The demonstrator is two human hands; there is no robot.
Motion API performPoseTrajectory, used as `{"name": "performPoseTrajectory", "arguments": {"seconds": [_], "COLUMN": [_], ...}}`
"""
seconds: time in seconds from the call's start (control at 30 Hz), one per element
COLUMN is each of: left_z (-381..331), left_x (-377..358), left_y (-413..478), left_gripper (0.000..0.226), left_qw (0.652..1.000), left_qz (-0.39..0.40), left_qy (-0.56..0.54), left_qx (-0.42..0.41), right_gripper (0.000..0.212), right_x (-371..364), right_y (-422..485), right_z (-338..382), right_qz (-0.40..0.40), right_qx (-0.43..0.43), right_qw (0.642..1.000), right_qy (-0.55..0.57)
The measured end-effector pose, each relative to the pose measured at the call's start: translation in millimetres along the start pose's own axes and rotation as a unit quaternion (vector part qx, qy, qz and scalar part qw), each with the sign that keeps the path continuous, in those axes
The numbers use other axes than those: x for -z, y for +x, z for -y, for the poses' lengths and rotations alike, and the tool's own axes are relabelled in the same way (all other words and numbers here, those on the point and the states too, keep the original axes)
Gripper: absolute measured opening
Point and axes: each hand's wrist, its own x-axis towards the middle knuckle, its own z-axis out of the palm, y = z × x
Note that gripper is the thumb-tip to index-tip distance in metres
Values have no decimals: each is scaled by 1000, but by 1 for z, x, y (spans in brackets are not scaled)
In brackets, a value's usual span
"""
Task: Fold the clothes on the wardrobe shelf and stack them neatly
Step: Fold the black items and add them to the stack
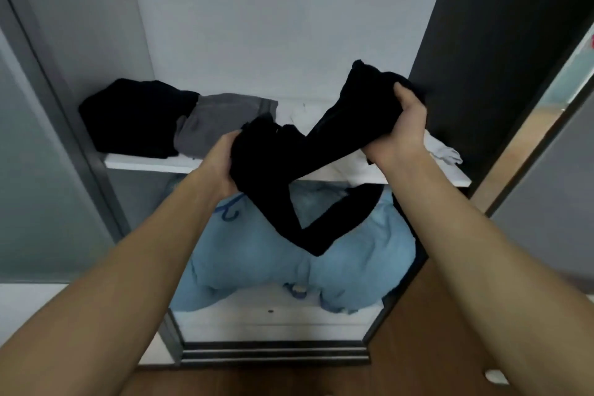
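Holding the black garment (321, 145) in the air over the front edge of the shelf (144, 165), I saw a few ways it could go badly. One long part hung down below the shelf, in front of the light blue bedding (250, 254). If I laid the garment down without gathering this part first, I judged its weight could drag the rest over the edge. My right hand (401, 125) gripped one bunched end high, toward the back right corner, with the fingers curled round the cloth. My left hand (221, 164) gripped the other bunch lower, above the front edge, also with curled fingers. Both grips were on crumpled cloth, not on a clear hem, so a fold started from there could come out crooked. The white garment (445, 151) lay just under my right wrist at the right end of the shelf, and the black one could get mixed with it if put down there. The grey garment (221, 116) and the black pile (128, 116) lay on the left half of the shelf, touching each other. The garment in my hands looked soft, limp and twisted between the two grips. It was so dark that I could not tell what kind of clothing it was.
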Motion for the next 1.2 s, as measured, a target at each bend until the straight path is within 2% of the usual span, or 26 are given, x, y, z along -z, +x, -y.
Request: {"name": "performPoseTrajectory", "arguments": {"seconds": [0.07,0.13,0.2,0.27,0.3,0.37,0.4,0.43,0.5,0.53,0.6,0.67,0.87,0.97,1.03,1.13,1.2], "left_z": [6,15,25,32,33,31,29,27,26,26,26,24,9,2,-2,3,19], "left_x": [12,21,21,19,17,13,11,7,0,-4,-14,-23,-38,-36,-29,-3,20], "left_y": [-27,-46,-65,-83,-91,-108,-115,-122,-135,-141,-152,-160,-182,-190,-190,-186,-185], "left_gripper": [33,40,43,39,35,26,24,23,23,23,13,11,8,17,24,11,12], "left_qw": [998,998,996,994,994,990,987,982,972,967,961,956,950,945,945,937,924], "left_qz": [34,14,-8,16,39,80,91,99,115,121,127,126,142,146,118,30,-4], "left_qy": [5,53,92,105,105,115,134,159,203,219,241,257,263,275,287,330,374], "left_qx": [42,44,20,15,16,5,-7,-19,-37,-41,-48,-62,-95,-101,-106,-106,-78], "right_gripper": [41,38,35,26,26,36,39,36,23,26,54,64,53,39,30,17,17], "right_x": [13,36,65,92,104,118,118,114,100,91,73,62,60,60,59,57,56], "right_y": [-32,-62,-93,-124,-140,-165,-172,-175,-173,-170,-166,-166,-174,-183,-186,-188,-187], "right_z": [-20,-43,-71,-98,-107,-118,-119,-117,-111,-106,-94,-83,-71,-71,-71,-59,-47], "right_qz": [-31,-76,-143,-181,-174,-111,-77,-63,-61,-53,-15,40,118,172,160,106,96], "right_qx": [-16,-58,-139,-226,-273,-357,-372,-357,-255,-187,-84,-39,-142,-162,-134,-90,-73], "right_qw": [999,992,965,900,852,757,730,726,771,796,834,857,904,903,903,922,925], "right_qy": [-23,-79,-172,-325,-411,-536,-568,-584,-580,-573,-545,-513,-385,-359,-376,-362,-361]}}
